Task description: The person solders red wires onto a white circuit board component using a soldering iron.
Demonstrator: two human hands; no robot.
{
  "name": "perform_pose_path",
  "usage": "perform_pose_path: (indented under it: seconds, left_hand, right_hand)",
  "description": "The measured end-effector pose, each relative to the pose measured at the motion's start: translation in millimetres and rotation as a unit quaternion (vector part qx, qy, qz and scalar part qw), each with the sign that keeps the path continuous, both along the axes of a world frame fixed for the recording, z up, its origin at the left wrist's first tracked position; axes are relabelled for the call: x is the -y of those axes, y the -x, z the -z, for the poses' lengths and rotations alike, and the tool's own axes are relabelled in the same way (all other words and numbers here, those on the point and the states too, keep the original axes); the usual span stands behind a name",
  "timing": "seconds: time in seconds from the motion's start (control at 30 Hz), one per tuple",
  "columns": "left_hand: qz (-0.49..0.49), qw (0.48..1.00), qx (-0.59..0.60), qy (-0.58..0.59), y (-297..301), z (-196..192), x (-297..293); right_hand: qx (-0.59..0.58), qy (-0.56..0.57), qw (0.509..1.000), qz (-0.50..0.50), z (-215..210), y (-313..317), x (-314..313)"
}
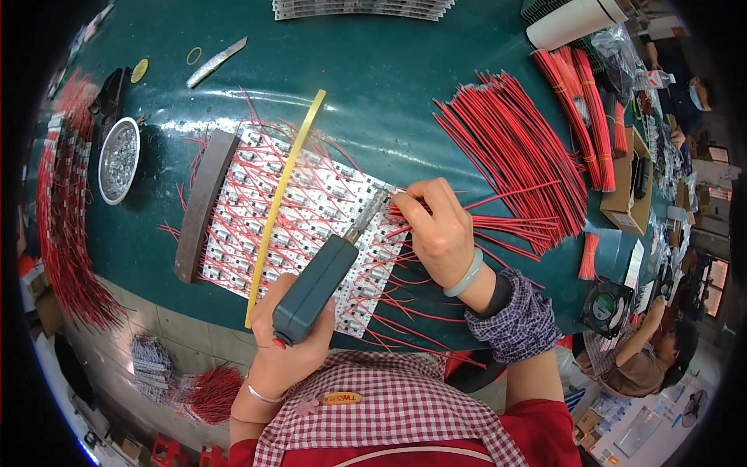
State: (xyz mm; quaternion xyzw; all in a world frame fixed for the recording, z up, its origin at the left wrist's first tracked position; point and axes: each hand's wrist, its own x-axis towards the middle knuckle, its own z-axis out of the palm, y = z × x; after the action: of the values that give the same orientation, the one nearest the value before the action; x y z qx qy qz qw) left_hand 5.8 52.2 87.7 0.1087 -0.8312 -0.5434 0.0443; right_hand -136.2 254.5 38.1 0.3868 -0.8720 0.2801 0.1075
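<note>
My left hand (292,335) is wrapped round the dark green handle of a soldering iron (315,292). Its metal tip reaches up to the right edge of a white circuit board panel (313,208), which carries rows of small parts and thin red wires. At that same edge, close to the tip, my right hand (442,237) pinches red wires (510,224) whose other ends fan out to the right. A dark bar (206,206) lies across the panel's left side, and a yellow strip (283,194) crosses it. The exact contact at the tip is too small to tell.
Many loose red wires (513,148) lie on the green table at right, with tied wire bundles (591,117) beyond. At left are a bowl (119,161) of small bits, a utility knife (218,64) and wired strips (62,202). A fan (608,307) and another person (646,362) are at right.
</note>
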Motion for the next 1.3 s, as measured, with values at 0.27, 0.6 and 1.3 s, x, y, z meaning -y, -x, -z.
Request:
perform_pose_path:
  seconds: [0.27,0.6,1.3]
  left_hand:
    - [0.004,1.0,-0.003,-0.017,0,2,0]
    - [0.011,1.0,-0.011,0.015,-10,-2,5]
    - [0.022,0.999,0.03,-0.002,-12,-1,0]
  right_hand:
    - [0.011,0.013,1.0,0.015,-3,-2,3]
    - [-0.007,-0.001,1.0,-0.002,1,-1,0]
    - [-0.014,-0.019,0.999,-0.029,0,-3,-1]
